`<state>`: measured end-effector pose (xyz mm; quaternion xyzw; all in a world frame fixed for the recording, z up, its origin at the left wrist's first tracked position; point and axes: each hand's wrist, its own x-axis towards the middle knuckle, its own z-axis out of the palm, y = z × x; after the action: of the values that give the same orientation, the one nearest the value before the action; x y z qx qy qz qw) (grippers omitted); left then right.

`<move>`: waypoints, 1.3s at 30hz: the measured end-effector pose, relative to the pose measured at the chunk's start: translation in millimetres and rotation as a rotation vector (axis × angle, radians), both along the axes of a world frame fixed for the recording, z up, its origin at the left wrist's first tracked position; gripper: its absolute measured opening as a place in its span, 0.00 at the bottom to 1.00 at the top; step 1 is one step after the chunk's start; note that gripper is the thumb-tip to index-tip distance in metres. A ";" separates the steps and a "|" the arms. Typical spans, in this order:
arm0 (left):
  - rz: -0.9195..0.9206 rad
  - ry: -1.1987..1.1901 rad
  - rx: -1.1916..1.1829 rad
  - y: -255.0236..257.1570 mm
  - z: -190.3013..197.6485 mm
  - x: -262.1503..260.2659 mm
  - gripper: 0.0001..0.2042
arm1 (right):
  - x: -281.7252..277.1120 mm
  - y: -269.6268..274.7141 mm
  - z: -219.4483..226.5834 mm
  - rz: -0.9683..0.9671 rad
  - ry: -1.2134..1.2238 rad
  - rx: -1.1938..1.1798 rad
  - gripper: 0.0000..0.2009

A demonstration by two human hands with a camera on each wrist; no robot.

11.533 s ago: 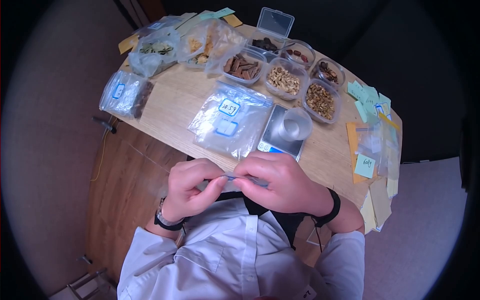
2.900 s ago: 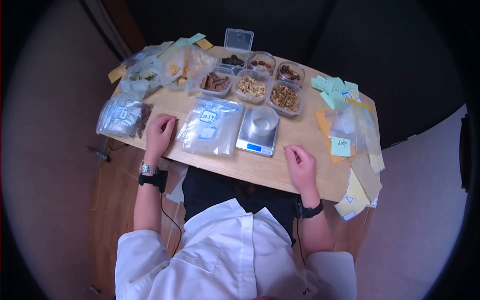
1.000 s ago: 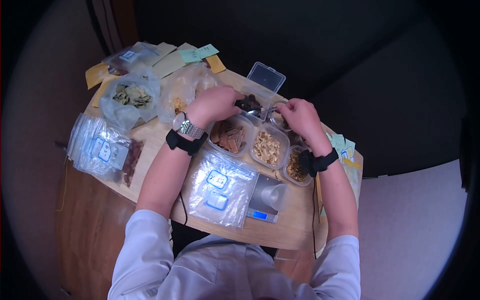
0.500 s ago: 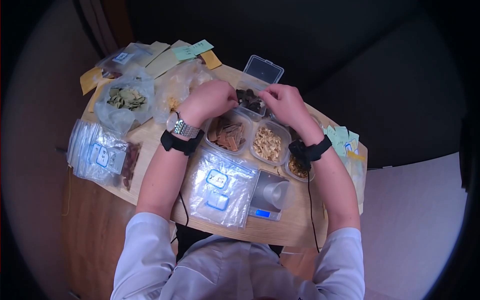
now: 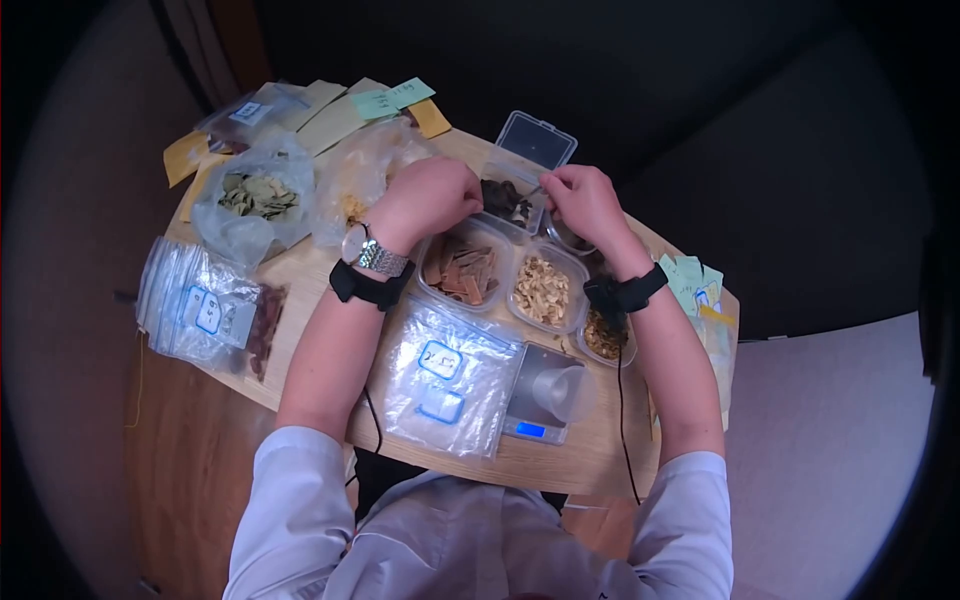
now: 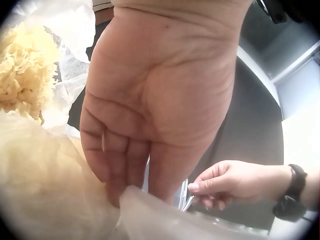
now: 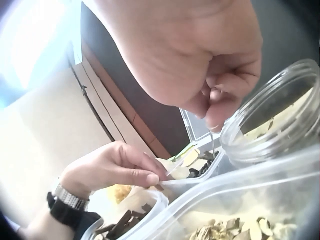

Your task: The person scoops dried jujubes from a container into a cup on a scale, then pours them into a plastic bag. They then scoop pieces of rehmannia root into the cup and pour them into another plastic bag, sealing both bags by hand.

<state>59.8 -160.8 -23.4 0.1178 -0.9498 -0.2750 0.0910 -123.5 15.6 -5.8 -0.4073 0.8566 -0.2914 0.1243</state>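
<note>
My right hand (image 5: 585, 203) pinches the thin metal handle of a spoon (image 5: 533, 192). Its bowl end dips into a clear plastic box of black dried pieces (image 5: 500, 199), whose hinged lid (image 5: 537, 140) stands raised behind. At the box's left rim is my left hand (image 5: 428, 200), thumb and fingertips closed on the edge. The right wrist view shows the left hand (image 7: 117, 165) at that rim, near the black pieces (image 7: 201, 167). Plastic bagging partly hides the left fingertips in the left wrist view.
Tubs of brown bark strips (image 5: 463, 270) and pale slices (image 5: 543, 290) stand in front. Nearer lie a labelled zip bag (image 5: 440, 385) and a scale (image 5: 530, 430) bearing a small cup (image 5: 560, 388). A bag of green leaves (image 5: 258, 195) is at left; a round jar (image 7: 275, 115) sits below the right hand.
Both hands have gone from the table's front edge to the box at the back. The right hand has taken up the spoon and shifted left over the box. Earlier, both hands worked at a small bag.
</note>
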 end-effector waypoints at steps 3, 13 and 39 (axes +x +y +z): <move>0.006 0.001 0.003 1.0 0.1 -1.3 0.08 | 0.5 -4.3 -4.9 -0.001 -0.188 0.014 0.13; 0.016 0.058 0.025 -3.7 -1.9 -1.0 0.06 | -8.5 -5.5 -14.2 -0.073 -0.435 -0.081 0.12; 0.007 0.029 0.051 -3.6 1.1 -0.2 0.05 | -18.5 0.0 -6.8 -0.072 -0.626 -0.061 0.12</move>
<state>59.6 -164.3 -22.3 0.1194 -0.9407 -0.3007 0.1026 -141.9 15.6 -12.7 -0.2711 0.7815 -0.4322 0.3591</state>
